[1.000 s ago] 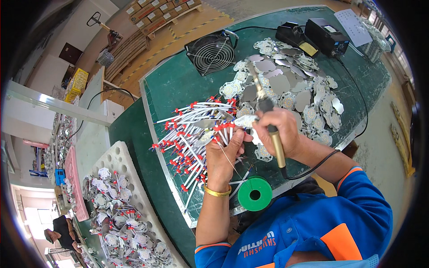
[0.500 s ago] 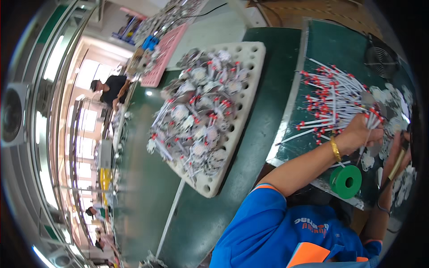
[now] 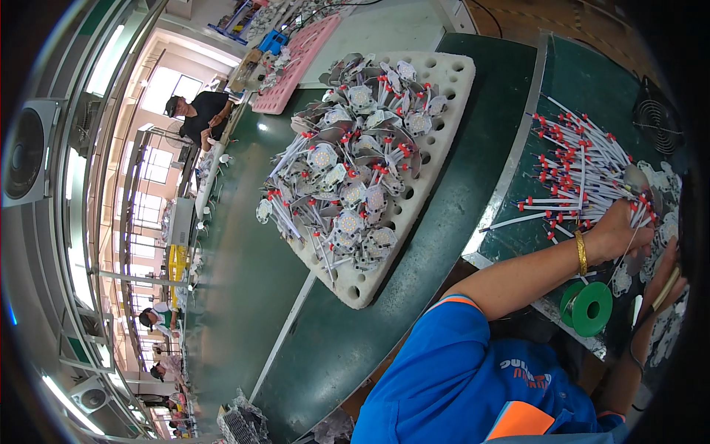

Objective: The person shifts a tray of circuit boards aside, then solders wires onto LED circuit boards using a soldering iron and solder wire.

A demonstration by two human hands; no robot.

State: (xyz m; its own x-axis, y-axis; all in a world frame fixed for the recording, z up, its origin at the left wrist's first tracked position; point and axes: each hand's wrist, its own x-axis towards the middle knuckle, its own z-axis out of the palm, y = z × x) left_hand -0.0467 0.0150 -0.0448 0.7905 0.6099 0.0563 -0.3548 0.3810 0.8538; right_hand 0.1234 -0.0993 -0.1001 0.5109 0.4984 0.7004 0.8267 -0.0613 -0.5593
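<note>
while the left hand (image 3: 620, 231) pinches a few red-banded white wires (image 3: 642, 215) between thumb and fingers, the right hand (image 3: 662, 275) curls its fingers round a tan handle (image 3: 668, 287) near the dark right rim, where its far end cannot be made out. just left of the pinched wires spreads a loose heap of similar wires (image 3: 580, 174); beyond it stands a black fan (image 3: 655, 118), and pale boards (image 3: 658, 177) crowd the hands. a thin strand runs from the left hand toward a green spool (image 3: 578, 305), which sits near the left wrist, and a black cord (image 3: 630, 348) trails below the right hand.

the green table (image 3: 333, 348), scuffed and shiny, carries a white foam tray (image 3: 460, 83) piled with wired boards (image 3: 347, 181); a pink tray (image 3: 296, 70) lies farther off. across the room, a co-worker (image 3: 205, 115) in black stands by bright windows (image 3: 156, 164).

metal edging (image 3: 512, 169) borders the wire heap's work surface, and a band of bare green runs between it and the foam tray's long, holed side.
</note>
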